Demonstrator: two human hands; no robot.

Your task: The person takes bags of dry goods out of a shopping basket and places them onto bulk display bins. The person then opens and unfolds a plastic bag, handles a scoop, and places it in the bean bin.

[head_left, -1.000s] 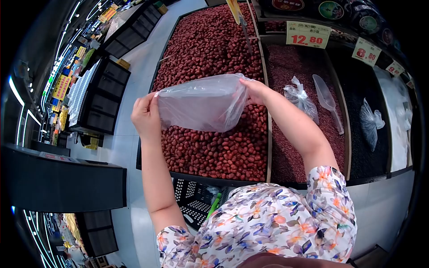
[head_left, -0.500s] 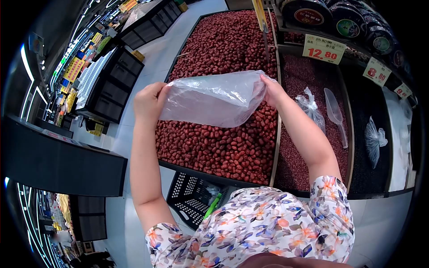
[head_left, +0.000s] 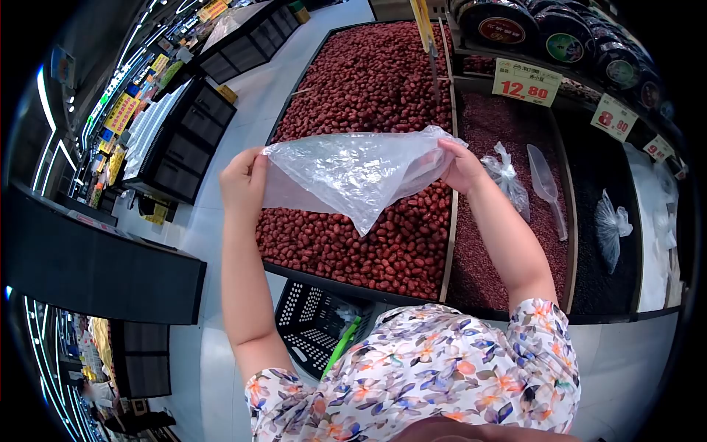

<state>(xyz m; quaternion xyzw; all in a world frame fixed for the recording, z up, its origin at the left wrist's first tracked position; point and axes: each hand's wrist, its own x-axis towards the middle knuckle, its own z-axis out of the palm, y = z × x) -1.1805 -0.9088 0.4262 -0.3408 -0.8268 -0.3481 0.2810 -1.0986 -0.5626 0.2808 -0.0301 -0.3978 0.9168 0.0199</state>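
A clear plastic bag (head_left: 353,173) is stretched sideways between my hands, above a wide bin of red dates (head_left: 368,81). Its near side hangs down in a pointed fold. At the bag's left corner my left hand (head_left: 243,177) pinches the plastic between thumb and fingers. My right hand (head_left: 462,166) grips the other end, with the thumb on the near side and some fingers hidden behind the film. Dates show through and around the bag.
Right of the dates lie small red beans (head_left: 486,250) with a tied bag (head_left: 507,180) and a clear scoop (head_left: 545,184). Farther right is a dark bin with another tied bag (head_left: 611,228). Price signs (head_left: 526,82) stand behind. Below is a black basket (head_left: 313,324) with a green handle.
The bag's near side has dropped into a pointed fold. My left hand has lowered slightly, and my right hand has shifted a little right and down. Both still hold the bag.
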